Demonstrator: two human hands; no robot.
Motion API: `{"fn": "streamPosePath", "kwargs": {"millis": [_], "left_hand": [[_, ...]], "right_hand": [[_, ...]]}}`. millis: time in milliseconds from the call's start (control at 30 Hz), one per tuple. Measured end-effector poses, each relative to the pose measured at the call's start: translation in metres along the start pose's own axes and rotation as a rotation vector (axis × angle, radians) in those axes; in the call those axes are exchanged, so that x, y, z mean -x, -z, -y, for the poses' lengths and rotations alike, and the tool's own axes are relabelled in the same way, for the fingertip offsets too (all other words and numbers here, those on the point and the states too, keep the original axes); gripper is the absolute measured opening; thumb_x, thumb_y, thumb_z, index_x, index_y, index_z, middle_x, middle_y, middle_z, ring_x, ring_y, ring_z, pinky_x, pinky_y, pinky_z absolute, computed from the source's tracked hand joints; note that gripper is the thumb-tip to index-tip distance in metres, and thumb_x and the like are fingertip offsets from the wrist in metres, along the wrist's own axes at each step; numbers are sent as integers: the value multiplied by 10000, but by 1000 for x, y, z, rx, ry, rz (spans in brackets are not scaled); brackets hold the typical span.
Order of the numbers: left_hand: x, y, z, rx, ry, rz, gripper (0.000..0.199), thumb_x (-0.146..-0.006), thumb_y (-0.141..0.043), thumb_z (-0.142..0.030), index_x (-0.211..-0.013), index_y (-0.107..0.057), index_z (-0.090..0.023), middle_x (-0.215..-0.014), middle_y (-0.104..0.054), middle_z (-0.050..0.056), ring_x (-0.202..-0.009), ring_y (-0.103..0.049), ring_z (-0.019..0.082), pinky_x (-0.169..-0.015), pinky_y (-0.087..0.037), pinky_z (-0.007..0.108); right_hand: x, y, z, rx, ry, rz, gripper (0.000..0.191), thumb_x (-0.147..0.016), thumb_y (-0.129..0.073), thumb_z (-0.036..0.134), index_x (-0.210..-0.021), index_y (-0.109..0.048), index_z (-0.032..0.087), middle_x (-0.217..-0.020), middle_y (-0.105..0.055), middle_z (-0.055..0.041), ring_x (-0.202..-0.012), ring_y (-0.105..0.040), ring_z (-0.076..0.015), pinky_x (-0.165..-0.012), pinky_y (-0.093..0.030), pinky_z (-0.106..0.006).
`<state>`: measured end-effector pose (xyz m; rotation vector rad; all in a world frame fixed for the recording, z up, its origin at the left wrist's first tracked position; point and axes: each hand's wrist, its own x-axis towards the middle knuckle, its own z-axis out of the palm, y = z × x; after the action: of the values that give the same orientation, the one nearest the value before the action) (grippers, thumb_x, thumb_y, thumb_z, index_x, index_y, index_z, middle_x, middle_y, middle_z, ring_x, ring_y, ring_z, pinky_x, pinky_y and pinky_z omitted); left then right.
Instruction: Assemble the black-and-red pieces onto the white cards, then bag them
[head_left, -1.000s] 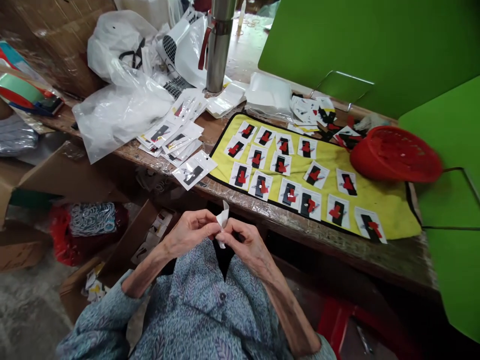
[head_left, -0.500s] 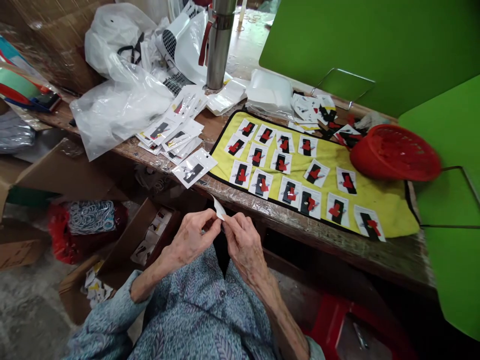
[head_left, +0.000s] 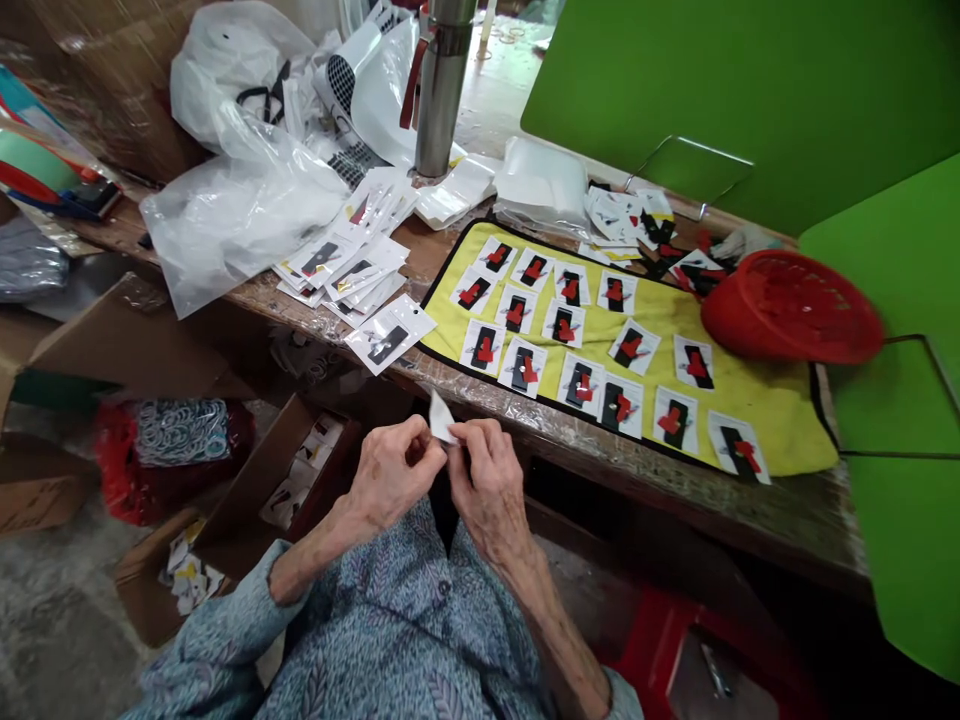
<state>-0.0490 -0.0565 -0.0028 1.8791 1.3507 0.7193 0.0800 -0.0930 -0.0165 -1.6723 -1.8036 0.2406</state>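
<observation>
Above my lap, in front of the table edge, a small white packet (head_left: 441,418) stands up between my fingertips. My left hand (head_left: 396,465) pinches its left side, and my right hand (head_left: 489,490) pinches the right side. Its contents are hidden. Beyond my hands lies a yellow cloth (head_left: 787,420) with black edging. Several white cards (head_left: 523,367) with black and red pieces are laid out in rows on it. Nearest on the left, a white packet printed with a black shape (head_left: 390,335) lies on the table edge, beside a pile of similar packets (head_left: 352,255).
A red plastic basket (head_left: 791,305) tilts on the cloth's right end. Behind stand a steel flask (head_left: 439,100) and a stack of clear bags (head_left: 540,185). Crumpled plastic (head_left: 247,210) covers the left. Open cardboard boxes (head_left: 247,500) sit below; a green panel (head_left: 712,80) rises behind.
The white packet has turned to show more of its face and stands more upright. My fingers have shifted slightly around it. The things on the table have stayed put.
</observation>
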Motion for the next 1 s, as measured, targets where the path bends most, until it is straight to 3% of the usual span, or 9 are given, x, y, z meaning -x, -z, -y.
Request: {"fn": "streamPosePath", "kwargs": {"millis": [67,167,267,333,367,500,600,767,1000], "left_hand": [[1,-2,-1,6,-4,11,207,-765,-496,-170,-589,-389,-194,-516,-403,-58,-482,-371,81,-516,-281,235],[4,-1,0,27,-1,115,213,-789,-510,-184,-584,-451,-185,-511,-422,-53,-479,-379,83,-526,-304,241],[-1,12,10,23,-12,89,153,-798,-633,-339,-790,-629,-185,-760,-603,11,-721,-551,151,-681,-441,285],[-9,22,22,51,28,-32,478,-699,-746,-437,-1100,-631,-203,-1099,-612,87,-1040,-551,246,-865,-466,391],[-13,26,28,148,99,-19,611,-670,-770,-452,-1197,-589,-202,-1171,-592,110,-1092,-542,263,-893,-466,414],[-21,28,46,827,516,389,616,-646,-797,-468,-1143,-620,-150,-994,-684,118,-916,-644,225,-814,-512,361],[-18,23,45,1024,668,475,526,-575,-858,-445,-955,-692,-121,-858,-713,96,-775,-654,185,-729,-519,303],[-10,19,35,943,575,444,442,-647,-799,-518,-820,-694,-126,-701,-667,33,-565,-558,104,-522,-427,212],[-4,17,38,828,485,504,427,-746,-697,-554,-736,-586,-142,-620,-546,-17,-524,-476,82,-481,-359,202]], "right_hand": [[0,3,-4,-135,-49,129,264,-881,-432,114,-1073,-601,181,-1004,-648,-91,-927,-597,-222,-783,-462,-344],[-5,11,-14,-305,-191,268,255,-852,-437,121,-972,-654,183,-885,-671,-56,-798,-615,-192,-722,-461,-310],[-8,21,-23,-523,-368,362,189,-876,-505,237,-889,-687,188,-776,-671,-25,-740,-604,-181,-705,-464,-300],[-7,26,-26,-776,-491,407,214,-874,-580,359,-908,-710,193,-787,-691,-22,-792,-621,-195,-751,-486,-320],[-6,27,-26,-900,-556,417,245,-855,-624,406,-930,-720,193,-812,-703,-26,-825,-631,-204,-785,-494,-336],[1,28,-24,-1191,-738,451,329,-754,-757,462,-946,-748,195,-880,-732,-45,-854,-657,-210,-876,-494,-376],[4,29,-24,-1264,-793,516,347,-716,-798,445,-949,-753,192,-912,-739,-57,-870,-665,-213,-881,-500,-374],[5,29,-25,-1264,-838,559,452,-661,-832,457,-996,-743,167,-869,-736,-73,-833,-671,-226,-774,-531,-347],[8,22,-24,-1193,-783,587,392,-681,-810,474,-894,-731,154,-778,-702,-31,-663,-607,-148,-619,-472,-252]]}}
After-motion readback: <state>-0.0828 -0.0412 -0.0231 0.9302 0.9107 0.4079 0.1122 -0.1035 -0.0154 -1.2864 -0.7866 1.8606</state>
